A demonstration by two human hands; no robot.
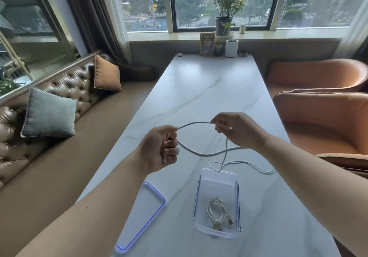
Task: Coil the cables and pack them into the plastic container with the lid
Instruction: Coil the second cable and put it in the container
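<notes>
A long grey cable (pixel 207 154) is held above the marble table (pixel 209 89). My left hand (pixel 161 150) grips one stretch of it in curled fingers. To the right and a little higher, my right hand (pixel 233 129) pinches the cable; from there it hangs down and trails across the table to the right. Below my hands stands a clear plastic container (pixel 199 207) with blue side clips. Inside it lies a coiled pale cable (pixel 218 212) with a USB plug. The container's lid (pixel 153 195), clear with a blue rim, lies flat to its left.
At the table's far end stand a sign marked A2 (pixel 207 44), a white cup (pixel 231 48) and small items. A potted plant (pixel 224 24) sits on the sill. A brown tufted sofa (pixel 65 85) with cushions runs along the left; orange armchairs (pixel 322 121) stand on the right.
</notes>
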